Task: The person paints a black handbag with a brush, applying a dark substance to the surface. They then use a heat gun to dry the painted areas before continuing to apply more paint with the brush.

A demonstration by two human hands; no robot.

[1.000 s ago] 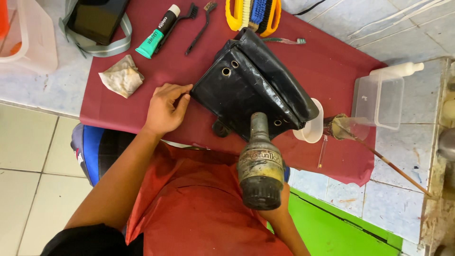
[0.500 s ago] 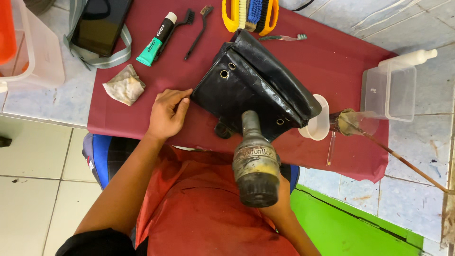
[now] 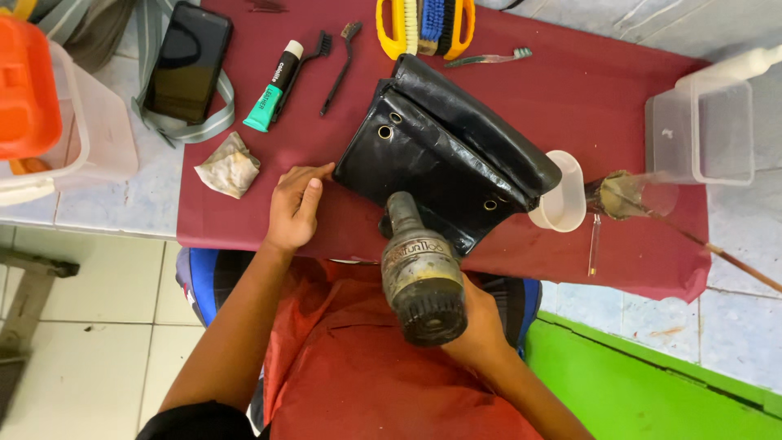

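A black leather bag [image 3: 444, 155] lies on a dark red cloth [image 3: 570, 98]. My left hand [image 3: 295, 208] rests flat on the cloth, fingertips touching the bag's left corner. My right hand [image 3: 481, 330] grips a grimy hair dryer [image 3: 419, 273], its nozzle aimed at the bag's near edge. The hand is mostly hidden behind the dryer's body.
On the cloth lie a green tube [image 3: 273, 90], two small black brushes [image 3: 338, 53], a yellow-and-blue scrub brush [image 3: 423, 24], a toothbrush [image 3: 489, 57] and a crumpled rag [image 3: 230, 165]. A white cup [image 3: 562, 191], clear containers [image 3: 700, 130], a phone [image 3: 187, 61] and an orange-lidded box [image 3: 32, 90] stand around.
The view has moved closer to the table. The dryer stays pointed at the bag and my left hand keeps its place at the bag's corner.
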